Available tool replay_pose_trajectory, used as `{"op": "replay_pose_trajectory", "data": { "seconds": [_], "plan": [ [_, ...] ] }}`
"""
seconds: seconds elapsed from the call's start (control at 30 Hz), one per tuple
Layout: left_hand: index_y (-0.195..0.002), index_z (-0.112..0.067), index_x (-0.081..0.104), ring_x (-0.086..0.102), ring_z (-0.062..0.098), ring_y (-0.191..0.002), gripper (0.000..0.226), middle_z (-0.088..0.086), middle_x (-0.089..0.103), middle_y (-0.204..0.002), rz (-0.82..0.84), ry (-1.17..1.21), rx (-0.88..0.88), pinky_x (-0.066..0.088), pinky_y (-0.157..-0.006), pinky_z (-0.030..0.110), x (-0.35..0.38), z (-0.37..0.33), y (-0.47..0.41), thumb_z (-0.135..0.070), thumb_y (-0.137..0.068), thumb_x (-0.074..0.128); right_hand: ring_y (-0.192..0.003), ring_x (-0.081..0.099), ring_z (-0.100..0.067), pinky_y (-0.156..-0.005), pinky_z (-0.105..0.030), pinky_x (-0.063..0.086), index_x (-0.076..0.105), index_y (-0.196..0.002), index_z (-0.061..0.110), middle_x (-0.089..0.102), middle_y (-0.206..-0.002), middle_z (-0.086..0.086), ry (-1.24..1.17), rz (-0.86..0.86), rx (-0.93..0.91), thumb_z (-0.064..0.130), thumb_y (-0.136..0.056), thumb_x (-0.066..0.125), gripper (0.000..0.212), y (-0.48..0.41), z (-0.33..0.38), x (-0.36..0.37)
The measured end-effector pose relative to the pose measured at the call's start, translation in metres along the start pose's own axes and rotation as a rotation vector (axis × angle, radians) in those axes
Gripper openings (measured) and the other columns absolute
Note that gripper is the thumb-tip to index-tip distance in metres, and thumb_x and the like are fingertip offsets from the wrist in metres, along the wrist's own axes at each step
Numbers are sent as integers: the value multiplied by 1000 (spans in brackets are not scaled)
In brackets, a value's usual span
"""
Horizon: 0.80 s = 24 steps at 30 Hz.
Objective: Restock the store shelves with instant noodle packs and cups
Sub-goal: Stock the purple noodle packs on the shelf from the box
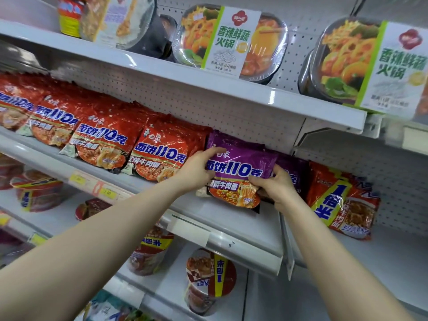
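A purple instant noodle pack (240, 169) stands tilted at the front of the middle shelf (234, 228), with more purple packs (291, 167) behind and to its right. My left hand (196, 172) grips its left edge, thumb over the top corner. My right hand (275, 186) pinches its lower right side. A row of red noodle packs (104, 140) fills the shelf to the left. Red multi-packs with a yellow band (342, 200) stand to the right on the neighbouring shelf.
Hot pot bowls with green and white sleeves (229, 42) sit on the upper shelf, another (370, 63) at right. Noodle cups (208, 279) stand on the lower shelf, more cups (37, 191) at left. Price tags (92, 184) line the shelf edge.
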<state>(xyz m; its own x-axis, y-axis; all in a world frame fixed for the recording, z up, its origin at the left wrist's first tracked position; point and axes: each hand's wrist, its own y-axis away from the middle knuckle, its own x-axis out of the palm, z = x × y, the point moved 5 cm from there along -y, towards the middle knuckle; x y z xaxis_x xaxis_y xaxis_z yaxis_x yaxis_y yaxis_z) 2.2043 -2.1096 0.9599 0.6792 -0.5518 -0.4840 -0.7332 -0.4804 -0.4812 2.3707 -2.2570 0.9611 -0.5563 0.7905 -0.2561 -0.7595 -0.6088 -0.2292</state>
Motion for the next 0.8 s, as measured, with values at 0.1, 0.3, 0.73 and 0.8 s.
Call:
{"op": "replay_pose_trajectory", "data": {
  "seconds": [0.1, 0.3, 0.73, 0.8],
  "plan": [
    [-146, -35, 40, 51, 23, -123, 70, 8, 37, -149, 5, -129, -42, 55, -82, 19, 10, 5, -6, 2, -90, 58, -95, 69, -24, -82, -45, 60, 59, -103, 23, 70, -108, -4, 64, -52, 35, 6, -74, 85, 42, -12, -10, 2],
    [-153, -31, 29, 26, 33, -145, 70, 13, 14, -162, 63, -233, -101, 32, -113, 37, 17, 14, -8, -5, -93, 55, -90, 68, -26, -82, -47, 60, 52, -86, 27, 68, -106, -4, 138, -157, 107, 10, -78, 82, 36, -27, -19, 21],
    [-150, -21, 38, 39, 27, -138, 59, 6, 34, -156, 168, -447, -81, 32, -110, 32, 16, 27, 1, -9, -93, 52, -115, 61, -32, -92, -36, 49, 40, -135, 13, 61, -128, -10, 509, -152, 12, 19, -82, 79, 67, -47, -4, 57],
    [-149, -20, 39, 38, 27, -138, 59, 6, 35, -155, 182, -467, -89, 31, -112, 34, 16, 30, 0, -9, -93, 52, -116, 60, -29, -94, -36, 49, 35, -142, 14, 60, -129, -9, 545, -125, -44, 17, -83, 78, 74, -42, -3, 58]
  ]
}}
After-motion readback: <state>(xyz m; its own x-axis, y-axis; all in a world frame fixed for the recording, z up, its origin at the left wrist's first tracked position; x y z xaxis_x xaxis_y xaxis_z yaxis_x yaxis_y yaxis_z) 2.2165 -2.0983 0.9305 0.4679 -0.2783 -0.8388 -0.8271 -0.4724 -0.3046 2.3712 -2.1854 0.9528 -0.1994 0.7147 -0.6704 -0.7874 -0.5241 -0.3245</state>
